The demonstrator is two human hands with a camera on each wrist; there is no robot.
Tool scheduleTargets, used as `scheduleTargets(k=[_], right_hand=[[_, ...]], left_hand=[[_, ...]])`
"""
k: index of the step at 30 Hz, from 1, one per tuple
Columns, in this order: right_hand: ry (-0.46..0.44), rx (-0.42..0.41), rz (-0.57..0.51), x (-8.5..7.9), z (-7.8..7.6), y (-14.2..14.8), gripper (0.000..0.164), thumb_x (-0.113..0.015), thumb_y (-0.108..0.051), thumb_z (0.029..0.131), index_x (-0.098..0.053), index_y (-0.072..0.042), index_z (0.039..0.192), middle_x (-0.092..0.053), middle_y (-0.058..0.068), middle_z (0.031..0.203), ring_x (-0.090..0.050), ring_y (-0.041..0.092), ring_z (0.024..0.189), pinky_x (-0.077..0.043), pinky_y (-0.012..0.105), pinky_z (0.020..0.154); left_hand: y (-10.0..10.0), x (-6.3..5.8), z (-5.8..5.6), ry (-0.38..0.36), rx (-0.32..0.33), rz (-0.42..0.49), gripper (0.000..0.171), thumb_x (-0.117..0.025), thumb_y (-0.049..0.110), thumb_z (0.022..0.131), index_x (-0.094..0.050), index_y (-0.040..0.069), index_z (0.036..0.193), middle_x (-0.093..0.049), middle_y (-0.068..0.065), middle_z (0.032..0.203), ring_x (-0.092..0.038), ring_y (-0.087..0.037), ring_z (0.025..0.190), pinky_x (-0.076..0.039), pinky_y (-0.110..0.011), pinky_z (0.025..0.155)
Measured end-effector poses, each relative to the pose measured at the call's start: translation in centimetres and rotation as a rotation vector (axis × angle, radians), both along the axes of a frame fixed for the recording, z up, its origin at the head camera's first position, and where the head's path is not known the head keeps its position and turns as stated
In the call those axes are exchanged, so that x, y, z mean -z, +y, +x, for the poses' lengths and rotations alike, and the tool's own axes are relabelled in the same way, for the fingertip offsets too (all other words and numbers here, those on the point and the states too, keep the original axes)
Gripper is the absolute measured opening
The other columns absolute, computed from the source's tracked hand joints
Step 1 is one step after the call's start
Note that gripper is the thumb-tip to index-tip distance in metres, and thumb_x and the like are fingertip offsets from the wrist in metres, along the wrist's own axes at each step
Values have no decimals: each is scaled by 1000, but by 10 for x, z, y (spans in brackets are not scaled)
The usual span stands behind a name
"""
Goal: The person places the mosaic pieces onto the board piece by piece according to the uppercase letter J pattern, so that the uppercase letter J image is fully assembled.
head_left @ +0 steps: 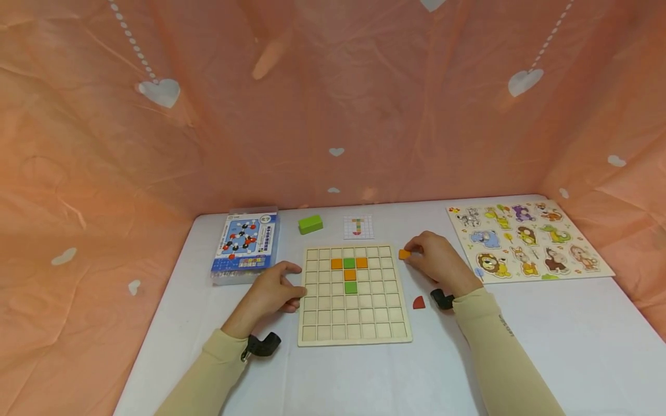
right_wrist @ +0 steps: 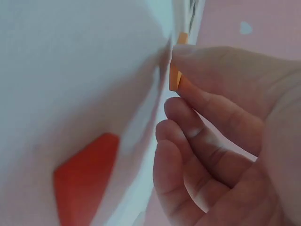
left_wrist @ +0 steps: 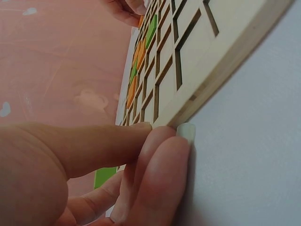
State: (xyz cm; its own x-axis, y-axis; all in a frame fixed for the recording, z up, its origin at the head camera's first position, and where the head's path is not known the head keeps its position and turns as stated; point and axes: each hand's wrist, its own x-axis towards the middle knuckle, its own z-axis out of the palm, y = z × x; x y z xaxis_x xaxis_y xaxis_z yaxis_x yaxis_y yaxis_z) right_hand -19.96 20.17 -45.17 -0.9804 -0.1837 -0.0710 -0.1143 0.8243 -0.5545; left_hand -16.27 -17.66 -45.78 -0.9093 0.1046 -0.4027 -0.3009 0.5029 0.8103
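The wooden grid board [head_left: 354,315] lies flat, with orange tiles [head_left: 350,275] and green tiles [head_left: 351,287] in its upper cells forming a T shape. At its left edge, my left hand [head_left: 273,289] holds the rim. In the left wrist view, the thumb [left_wrist: 108,141] lies on the board's border and the other fingers curl against its side. Off the board's upper right side, my right hand [head_left: 434,260] pinches a small orange tile [right_wrist: 175,75] between thumb and forefinger. Nearer me, a red quarter-circle tile [head_left: 418,302] lies on the table beside the board.
Behind the board are a green block [head_left: 310,225] and a pattern card [head_left: 358,227] showing a coloured shape on a grid. A boxed molecule model set [head_left: 245,245] stands at left. An animal puzzle board [head_left: 528,240] lies at right. Orange curtains [head_left: 333,115] surround the table.
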Motion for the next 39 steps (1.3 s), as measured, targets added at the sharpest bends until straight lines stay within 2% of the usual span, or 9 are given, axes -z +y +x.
scheduleTargets(k=[7, 10, 15, 20, 25, 31, 39], right_hand=[[20, -24, -42, -8, 14, -24, 21, -76, -20, 99, -79, -6, 115, -71, 8, 115, -65, 27, 103, -59, 46, 97], [53, -94, -9, -8, 24, -39, 19, -79, -20, 97, -80, -8, 112, -72, 5, 110, -65, 23, 98, -60, 44, 95], [104, -223, 31, -9, 40, -62, 17, -83, -20, 95, -81, -10, 108, -72, 2, 106, -64, 20, 99, -60, 42, 95], [145, -297, 37, -9, 52, -80, 17, -84, -18, 92, -81, -10, 107, -71, -2, 104, -65, 17, 102, -60, 40, 97], [170, -364, 51, -6, 58, -92, 14, -86, -21, 93, -82, -12, 104, -72, -4, 102, -65, 16, 103, -61, 37, 94], [183, -388, 40, -3, 61, -98, 7, -84, -16, 93, -81, -13, 98, -69, -4, 95, -60, 13, 90, -57, 28, 80], [190, -382, 64, -1, 62, -100, 7, -86, -17, 91, -81, -15, 96, -66, -6, 96, -61, 14, 95, -59, 29, 82]], left_hand=[[0, -1, 1, -3, -5, -6, 54, -82, 8, 94, -59, 6, 143, -69, -13, 87, -71, -15, 63, -66, -29, 62], [1, -1, 1, 1, 0, 4, 54, -82, 8, 94, -60, 5, 143, -68, -13, 86, -70, -15, 63, -66, -29, 62], [3, 0, 0, -3, 4, 7, 54, -82, 6, 94, -60, 5, 143, -67, -13, 86, -70, -15, 62, -66, -29, 62], [3, 1, 0, 0, 7, 3, 54, -82, 7, 93, -60, 4, 143, -67, -13, 86, -70, -14, 62, -66, -29, 61], [1, 0, -1, 2, 4, -2, 54, -82, 7, 94, -60, 4, 143, -67, -13, 86, -70, -14, 62, -66, -29, 61], [0, 0, -1, 7, 14, 0, 54, -82, 7, 94, -60, 4, 143, -68, -13, 85, -70, -14, 61, -66, -29, 60], [1, 0, 1, 6, 9, -8, 53, -81, 7, 95, -59, 4, 143, -70, -13, 83, -70, -14, 61, -65, -28, 60]])
